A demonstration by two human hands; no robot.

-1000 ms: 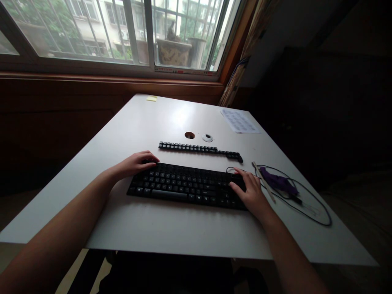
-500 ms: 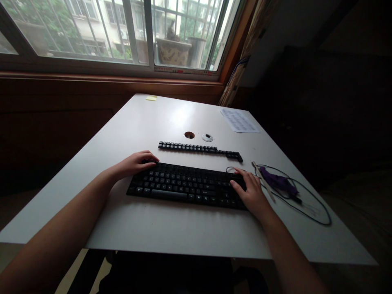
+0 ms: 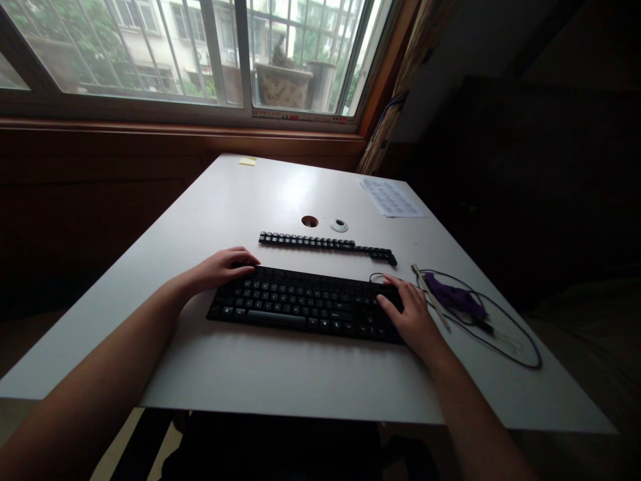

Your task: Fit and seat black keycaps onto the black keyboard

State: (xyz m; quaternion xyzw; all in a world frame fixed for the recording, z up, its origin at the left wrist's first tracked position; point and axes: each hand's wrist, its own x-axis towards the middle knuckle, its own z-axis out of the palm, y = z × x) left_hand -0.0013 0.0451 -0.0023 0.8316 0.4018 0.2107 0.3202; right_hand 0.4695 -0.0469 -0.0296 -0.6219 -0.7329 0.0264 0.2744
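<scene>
A black computer keyboard [image 3: 295, 300] lies flat on the white table. My left hand [image 3: 220, 269] grips its far left corner, with the thumb on the top edge and the fingers curled over the back. At the opposite end, my right hand [image 3: 408, 310] holds the keyboard, its thumb on the right-hand key area and the fingers reaching over the far right corner. The top rows of the keyboard look bare of keycaps. Behind it, loose black keycaps [image 3: 308, 241] stand in a long line, ending in a small pile at the right.
To the right lie a thin stick [image 3: 431, 298], a purple cloth [image 3: 455, 297] and a looped black cable [image 3: 518, 327]. The white table [image 3: 280, 374] has a round hole [image 3: 310, 221] beside a white ring cover [image 3: 339, 226]. Farther back are printed papers [image 3: 393, 198] and a yellow sticky note [image 3: 247, 161].
</scene>
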